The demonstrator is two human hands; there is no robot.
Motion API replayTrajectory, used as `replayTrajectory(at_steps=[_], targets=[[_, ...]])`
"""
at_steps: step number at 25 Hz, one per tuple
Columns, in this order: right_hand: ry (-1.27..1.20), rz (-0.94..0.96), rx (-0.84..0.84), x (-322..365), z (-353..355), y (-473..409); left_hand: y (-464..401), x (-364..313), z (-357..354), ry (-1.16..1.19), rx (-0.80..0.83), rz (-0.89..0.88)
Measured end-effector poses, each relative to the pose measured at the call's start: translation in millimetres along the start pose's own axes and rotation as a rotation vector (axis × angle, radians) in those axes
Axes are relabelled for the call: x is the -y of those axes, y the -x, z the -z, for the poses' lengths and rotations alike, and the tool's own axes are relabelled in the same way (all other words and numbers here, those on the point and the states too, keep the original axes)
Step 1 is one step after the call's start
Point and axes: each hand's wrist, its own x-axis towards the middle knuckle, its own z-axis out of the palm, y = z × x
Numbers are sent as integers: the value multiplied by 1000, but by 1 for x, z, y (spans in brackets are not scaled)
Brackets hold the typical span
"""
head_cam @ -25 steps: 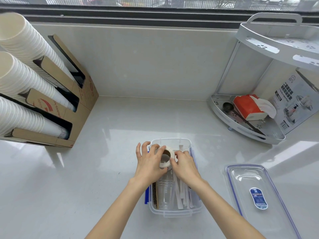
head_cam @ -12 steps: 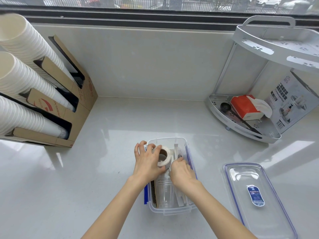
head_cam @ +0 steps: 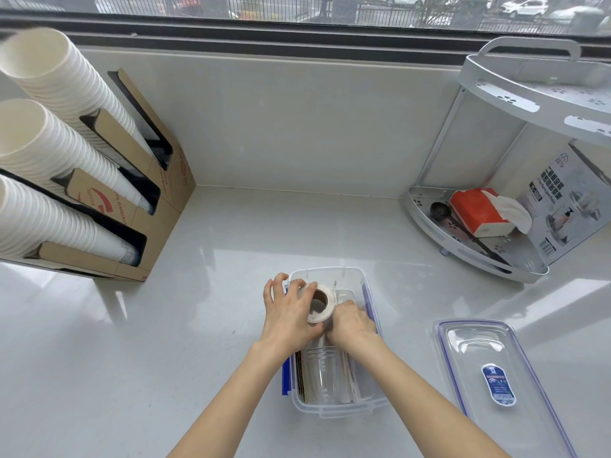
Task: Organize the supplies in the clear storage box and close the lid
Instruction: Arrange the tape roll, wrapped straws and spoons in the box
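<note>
A clear storage box (head_cam: 344, 409) with blue side clips stands open on the white counter in front of me. My left hand (head_cam: 289, 314) grips a white tape roll (head_cam: 319, 304) with a brown core, tilted on edge at the box's far left. My right hand (head_cam: 352, 323) reaches down inside the box beside the roll, fingers curled among white strips; what it touches is hidden. A clear plastic cup (head_cam: 325, 371) lies on its side in the box, next to brown cardboard pieces (head_cam: 301, 378). The clear lid (head_cam: 496, 375), with a blue label, lies flat to the right.
A cardboard dispenser (head_cam: 158, 206) with stacks of white paper cups (head_cam: 49, 143) stands at the left. A white corner rack (head_cam: 476, 246) at the right holds a red tissue pack (head_cam: 479, 211) and a dark spoon; a printed carton (head_cam: 568, 206) leans behind it.
The tape roll has shifted toward the box's left side in my left hand. My right hand has let go of the roll and dropped lower into the box.
</note>
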Motion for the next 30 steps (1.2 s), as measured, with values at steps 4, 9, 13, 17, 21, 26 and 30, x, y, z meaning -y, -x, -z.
replayTrajectory(at_steps=[4, 9, 13, 17, 21, 26, 30], targets=[[-40, -47, -47, 0, -5, 1, 1, 0, 1, -2, 14, 2], [-40, -35, -164, 0, -8, 4, 1, -2, 2, 6, 42, 3], [-63, 36, -290, -3, 3, 10, 0, -1, 2, 22, 71, 28], [-171, 159, -428, -12, 19, 25, 3, -1, 8, 43, 95, 47], [-536, 198, -435, -27, 40, 36, 15, -15, 25, 478, -81, 69], [-864, 192, -313, -34, 44, 51, 43, -49, 44, 1205, 432, 121], [-972, 221, -202, -38, 34, 58, 58, -52, 45, 1205, 459, 78]])
